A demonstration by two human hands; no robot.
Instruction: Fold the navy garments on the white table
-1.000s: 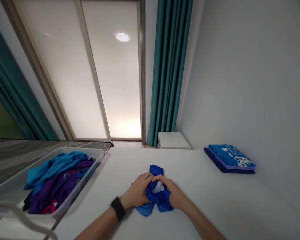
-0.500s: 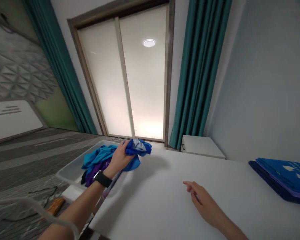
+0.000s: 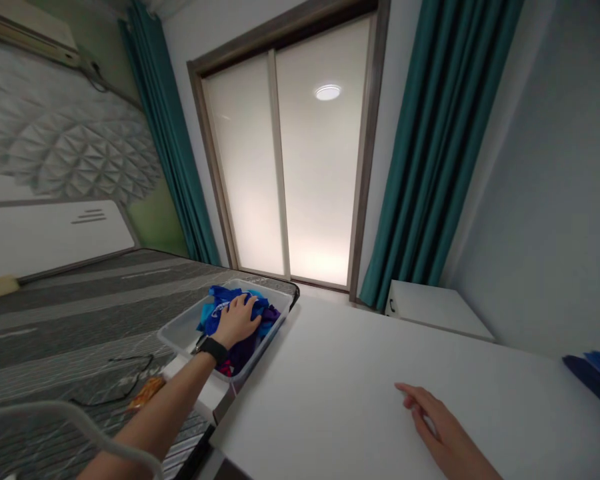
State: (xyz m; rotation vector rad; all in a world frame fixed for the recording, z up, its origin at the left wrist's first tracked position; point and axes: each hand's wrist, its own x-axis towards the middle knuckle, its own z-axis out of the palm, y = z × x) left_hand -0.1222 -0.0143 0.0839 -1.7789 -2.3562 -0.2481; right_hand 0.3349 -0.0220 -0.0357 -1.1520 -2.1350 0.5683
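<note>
My left hand [image 3: 237, 319], with a black watch on the wrist, lies palm down on a heap of blue and purple clothes [image 3: 260, 315] inside a clear plastic bin [image 3: 183, 329]. Its fingers are spread flat over the blue cloth on top. My right hand [image 3: 433, 420] rests on the white table [image 3: 340, 387] at the lower right, fingers stretched out and holding nothing. The bin stands on a grey bed beside the table's left edge.
A folded stack of blue clothes [image 3: 594, 377] lies at the table's far right edge. A small white cabinet [image 3: 437, 308] stands behind the table by teal curtains [image 3: 430, 153]. A white cable [image 3: 75, 427] and an orange object [image 3: 146, 392] lie on the bed [image 3: 80, 320].
My left hand carried the crumpled blue cloth from the table over to the bin and now presses it onto the heap. My right hand let go and stayed on the table.
</note>
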